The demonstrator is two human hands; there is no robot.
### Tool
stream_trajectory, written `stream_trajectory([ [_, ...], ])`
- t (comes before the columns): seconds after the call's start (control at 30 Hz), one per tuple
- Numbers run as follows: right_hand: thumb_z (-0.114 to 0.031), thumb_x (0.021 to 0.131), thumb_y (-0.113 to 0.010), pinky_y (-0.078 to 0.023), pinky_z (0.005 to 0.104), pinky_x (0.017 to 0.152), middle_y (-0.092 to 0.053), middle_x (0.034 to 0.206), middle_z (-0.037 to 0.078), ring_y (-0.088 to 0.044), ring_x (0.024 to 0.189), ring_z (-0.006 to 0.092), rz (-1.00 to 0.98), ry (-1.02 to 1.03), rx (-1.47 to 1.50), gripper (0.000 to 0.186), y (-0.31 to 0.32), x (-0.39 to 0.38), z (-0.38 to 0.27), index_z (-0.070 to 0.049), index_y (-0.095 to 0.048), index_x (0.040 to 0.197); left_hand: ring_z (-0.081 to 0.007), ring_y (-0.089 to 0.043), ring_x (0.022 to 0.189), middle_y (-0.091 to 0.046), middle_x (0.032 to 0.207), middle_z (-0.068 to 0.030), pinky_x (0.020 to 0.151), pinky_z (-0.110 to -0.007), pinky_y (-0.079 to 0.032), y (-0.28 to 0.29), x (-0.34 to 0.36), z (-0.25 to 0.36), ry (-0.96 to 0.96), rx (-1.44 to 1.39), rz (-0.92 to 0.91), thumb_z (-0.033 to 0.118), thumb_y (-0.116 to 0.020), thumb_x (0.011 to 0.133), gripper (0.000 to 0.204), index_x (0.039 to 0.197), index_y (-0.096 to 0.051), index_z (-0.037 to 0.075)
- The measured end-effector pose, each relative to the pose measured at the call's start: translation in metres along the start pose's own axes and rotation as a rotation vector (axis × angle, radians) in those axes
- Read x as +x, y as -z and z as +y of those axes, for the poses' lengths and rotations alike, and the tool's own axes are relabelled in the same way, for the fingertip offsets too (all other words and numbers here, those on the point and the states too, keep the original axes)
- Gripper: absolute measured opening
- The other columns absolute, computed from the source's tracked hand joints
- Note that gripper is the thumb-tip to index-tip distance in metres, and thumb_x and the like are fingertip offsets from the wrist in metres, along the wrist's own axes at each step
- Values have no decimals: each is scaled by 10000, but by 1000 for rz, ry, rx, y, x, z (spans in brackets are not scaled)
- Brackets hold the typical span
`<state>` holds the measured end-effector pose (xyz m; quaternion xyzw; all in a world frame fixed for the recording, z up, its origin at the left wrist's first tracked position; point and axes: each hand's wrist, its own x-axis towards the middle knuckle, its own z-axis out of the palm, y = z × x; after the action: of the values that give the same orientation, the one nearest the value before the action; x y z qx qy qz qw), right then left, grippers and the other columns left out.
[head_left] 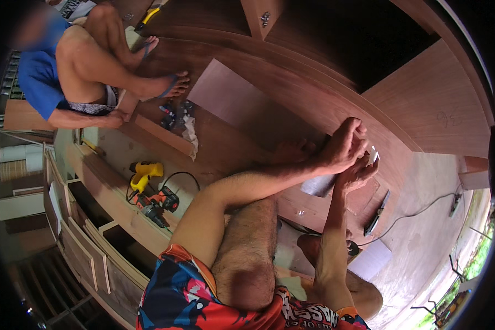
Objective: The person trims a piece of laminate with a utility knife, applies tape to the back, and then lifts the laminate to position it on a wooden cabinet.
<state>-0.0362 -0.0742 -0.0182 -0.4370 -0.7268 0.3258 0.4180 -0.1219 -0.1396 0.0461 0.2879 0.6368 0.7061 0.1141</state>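
My left hand [341,147] reaches out over a brown wood panel [291,104] with its fingers curled and pinched together at the tips. Whether they hold anything is too small to tell. Just below it, my right hand [357,173] grips a small white piece [373,155] that sticks up between the two hands. A pale grey-white sheet [318,186] lies under my left wrist, against the right hand. My bare foot [294,149] rests on the panel just left of the hands.
Another person in a blue shirt [38,82] squats at the upper left in flip-flops. A yellow drill [144,171] and an orange drill [158,202] lie left of my arm. A dark flat tool [378,213], a cable [418,212] and a white sheet [371,258] lie to the right.
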Motion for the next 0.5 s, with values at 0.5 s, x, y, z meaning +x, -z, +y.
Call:
stream_trajectory([
  [0.5,-187,1088,-536,-556,315,703,-664,1191,128,-652,829,178,60,-269,493,366,-33,-11,1,-62,-455,1422,-122,-625,861,-635,995,-67,727,-306,-535,91,12,47,335,-113,398,390,-783,932,465,1185,-556,72],
])
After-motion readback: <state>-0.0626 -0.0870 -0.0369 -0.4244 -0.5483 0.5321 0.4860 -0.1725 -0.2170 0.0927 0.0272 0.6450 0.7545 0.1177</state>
